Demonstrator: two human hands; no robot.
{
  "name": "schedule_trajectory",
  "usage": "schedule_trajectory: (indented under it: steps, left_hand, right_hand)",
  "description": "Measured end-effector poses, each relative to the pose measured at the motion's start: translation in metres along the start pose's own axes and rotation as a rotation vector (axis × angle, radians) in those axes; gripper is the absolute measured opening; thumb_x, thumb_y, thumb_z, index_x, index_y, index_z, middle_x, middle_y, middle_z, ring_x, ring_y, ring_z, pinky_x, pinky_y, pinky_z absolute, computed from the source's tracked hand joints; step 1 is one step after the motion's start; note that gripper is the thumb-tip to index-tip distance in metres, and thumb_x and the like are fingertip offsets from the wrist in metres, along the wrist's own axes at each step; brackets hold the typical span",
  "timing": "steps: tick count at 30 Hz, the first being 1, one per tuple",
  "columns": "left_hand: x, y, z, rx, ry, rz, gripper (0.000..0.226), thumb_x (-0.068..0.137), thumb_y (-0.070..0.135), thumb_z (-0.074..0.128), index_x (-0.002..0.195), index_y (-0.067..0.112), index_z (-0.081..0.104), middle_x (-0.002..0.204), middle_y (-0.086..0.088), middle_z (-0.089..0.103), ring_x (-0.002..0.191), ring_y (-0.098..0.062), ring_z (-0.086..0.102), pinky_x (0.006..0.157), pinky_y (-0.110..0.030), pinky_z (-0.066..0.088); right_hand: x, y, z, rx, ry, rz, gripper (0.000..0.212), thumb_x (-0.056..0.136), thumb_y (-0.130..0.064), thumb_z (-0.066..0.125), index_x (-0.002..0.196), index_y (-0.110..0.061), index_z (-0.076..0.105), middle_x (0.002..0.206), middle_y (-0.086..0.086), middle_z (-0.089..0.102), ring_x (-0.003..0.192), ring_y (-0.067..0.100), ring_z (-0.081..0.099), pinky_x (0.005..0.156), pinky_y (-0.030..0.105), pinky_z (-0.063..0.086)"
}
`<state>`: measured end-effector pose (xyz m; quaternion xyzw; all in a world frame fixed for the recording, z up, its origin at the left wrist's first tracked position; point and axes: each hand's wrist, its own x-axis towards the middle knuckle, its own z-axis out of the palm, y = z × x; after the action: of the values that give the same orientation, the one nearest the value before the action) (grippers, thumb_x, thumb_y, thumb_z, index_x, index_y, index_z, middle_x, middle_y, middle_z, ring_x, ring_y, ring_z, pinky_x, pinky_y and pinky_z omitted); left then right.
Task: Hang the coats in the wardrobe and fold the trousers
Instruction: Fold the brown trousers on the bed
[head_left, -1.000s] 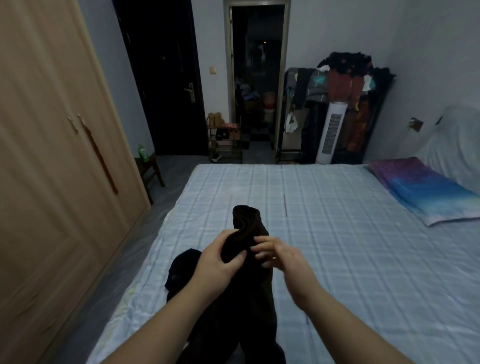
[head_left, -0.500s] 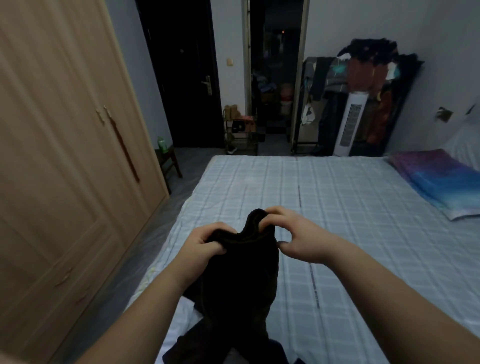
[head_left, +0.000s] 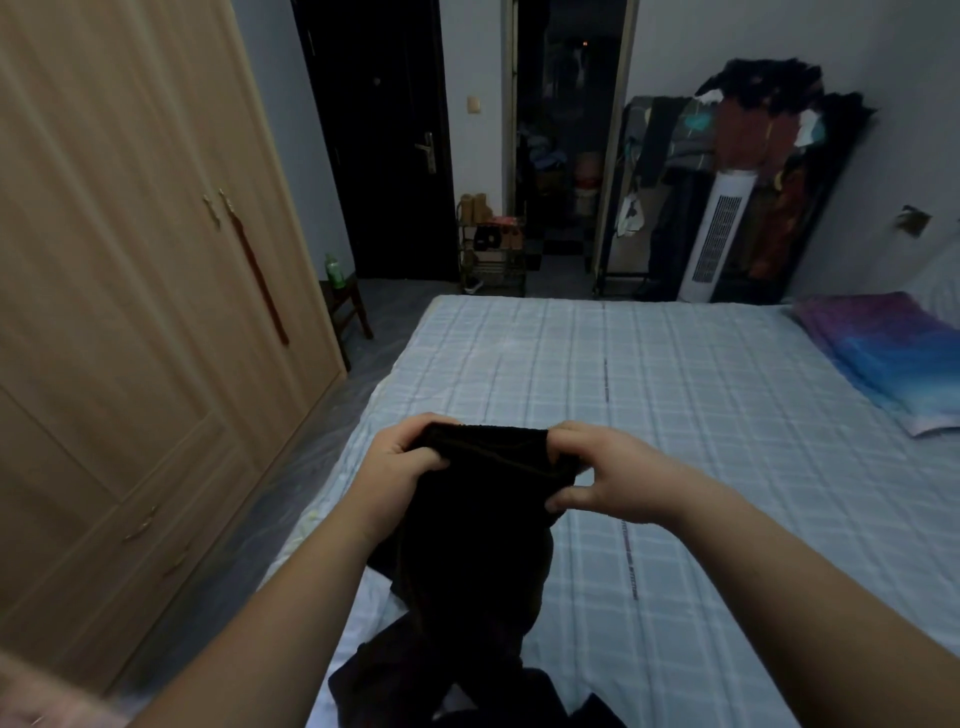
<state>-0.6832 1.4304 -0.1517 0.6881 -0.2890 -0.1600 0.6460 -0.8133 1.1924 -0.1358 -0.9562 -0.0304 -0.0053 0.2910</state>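
Black trousers (head_left: 478, 525) hang in front of me above the near edge of the bed (head_left: 675, 415). My left hand (head_left: 395, 467) grips the left end of their top hem. At the right end, my right hand (head_left: 608, 478) pinches the same hem, which is stretched flat between the two hands. The lower part of the garment drops out of view, bunched on the sheet at the bottom. The wooden wardrobe (head_left: 130, 312) stands along the left wall with its doors shut.
A narrow floor strip runs between wardrobe and bed. A small stool with a green bottle (head_left: 335, 270) sits past the wardrobe. A clothes rack (head_left: 753, 171) and white tower fan (head_left: 719, 239) stand at the far wall. A colourful pillow (head_left: 883, 353) lies at the right.
My hands have drawn apart, spreading the bunched top of the trousers into a flat, wide hem. The garment has also been lifted higher off the bed.
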Motion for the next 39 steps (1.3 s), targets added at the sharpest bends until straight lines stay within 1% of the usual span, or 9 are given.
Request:
schedule_trajectory:
  steps: [5, 8, 11, 14, 16, 20, 24, 32, 39]
  left_hand:
    - [0.008, 0.002, 0.013, -0.019, 0.01, 0.004, 0.032, 0.067, 0.005, 0.059, 0.097, 0.01, 0.071, 0.086, 0.002, 0.069, 0.084, -0.008, 0.064, 0.076, -0.021, 0.05]
    - [0.013, 0.002, 0.02, 0.102, -0.055, 0.018, 0.029, 0.082, -0.003, 0.06, 0.105, 0.015, 0.068, 0.091, 0.007, 0.069, 0.086, -0.001, 0.065, 0.076, -0.015, 0.049]
    - [0.021, -0.004, 0.021, 0.338, -0.112, -0.017, 0.028, 0.092, 0.014, 0.059, 0.11, 0.035, 0.06, 0.098, 0.018, 0.066, 0.096, 0.001, 0.063, 0.087, -0.026, 0.049]
    - [0.019, -0.011, 0.021, 0.378, -0.139, -0.06, 0.031, 0.089, 0.03, 0.068, 0.111, 0.044, 0.052, 0.101, 0.019, 0.065, 0.096, 0.003, 0.062, 0.089, -0.027, 0.05]
    - [0.017, -0.013, 0.022, 0.359, -0.126, -0.035, 0.036, 0.084, 0.028, 0.076, 0.111, 0.042, 0.056, 0.1, 0.017, 0.068, 0.096, 0.0, 0.064, 0.086, -0.025, 0.051]
    - [0.014, -0.016, 0.025, 0.252, -0.005, 0.009, 0.024, 0.088, 0.012, 0.071, 0.105, 0.028, 0.066, 0.096, 0.019, 0.071, 0.093, 0.002, 0.065, 0.08, -0.01, 0.045]
    - [0.016, -0.018, 0.034, 0.252, 0.028, 0.002, 0.023, 0.09, 0.016, 0.07, 0.103, 0.034, 0.068, 0.099, 0.019, 0.072, 0.095, 0.002, 0.066, 0.082, -0.014, 0.046]
    - [0.021, -0.013, 0.047, 0.249, 0.136, -0.035, 0.028, 0.085, 0.015, 0.075, 0.11, 0.027, 0.066, 0.098, 0.014, 0.071, 0.091, 0.01, 0.064, 0.075, -0.003, 0.044]
    - [0.03, -0.014, 0.047, 0.422, -0.008, -0.142, 0.051, 0.078, 0.02, 0.082, 0.122, 0.031, 0.059, 0.109, 0.02, 0.067, 0.1, 0.011, 0.061, 0.085, -0.009, 0.043]
  right_hand:
    - [-0.006, 0.008, 0.012, 0.231, 0.203, 0.062, 0.023, 0.079, -0.007, 0.069, 0.07, -0.027, 0.062, 0.071, -0.007, 0.065, 0.068, 0.008, 0.066, 0.066, 0.029, 0.055]
    - [-0.006, 0.014, 0.027, 0.314, 0.354, 0.126, 0.006, 0.067, -0.015, 0.059, 0.065, -0.013, 0.054, 0.057, -0.006, 0.052, 0.055, 0.013, 0.055, 0.056, 0.041, 0.052]
    - [-0.004, 0.017, 0.038, 0.364, 0.451, 0.132, 0.012, 0.064, -0.016, 0.056, 0.062, -0.017, 0.045, 0.054, -0.012, 0.042, 0.053, 0.006, 0.043, 0.051, 0.035, 0.041]
    - [-0.009, 0.013, 0.041, 0.416, 0.513, 0.164, 0.022, 0.07, -0.009, 0.058, 0.075, -0.027, 0.045, 0.058, -0.01, 0.045, 0.053, 0.006, 0.042, 0.05, 0.026, 0.039]
    - [-0.014, 0.013, 0.041, 0.551, 0.492, 0.192, 0.046, 0.08, 0.0, 0.061, 0.103, -0.037, 0.049, 0.067, -0.006, 0.059, 0.057, 0.008, 0.056, 0.054, 0.025, 0.049]
    - [-0.022, 0.022, 0.056, 0.814, 0.558, 0.22, 0.064, 0.087, -0.002, 0.071, 0.135, -0.033, 0.044, 0.101, 0.001, 0.074, 0.095, 0.014, 0.072, 0.081, 0.027, 0.058]
    - [-0.021, 0.036, 0.07, 0.872, 0.44, 0.274, 0.07, 0.076, -0.03, 0.08, 0.137, -0.041, 0.046, 0.13, -0.017, 0.062, 0.123, 0.002, 0.058, 0.097, 0.027, 0.05]
    - [-0.007, 0.05, 0.059, 0.907, 0.547, 0.363, 0.039, 0.083, -0.009, 0.078, 0.116, -0.027, 0.068, 0.108, -0.006, 0.075, 0.102, 0.01, 0.07, 0.09, 0.034, 0.057]
    - [0.011, 0.076, 0.045, 0.984, 0.572, 0.347, 0.033, 0.081, -0.006, 0.079, 0.109, -0.022, 0.072, 0.102, -0.002, 0.077, 0.098, 0.017, 0.072, 0.083, 0.031, 0.057]
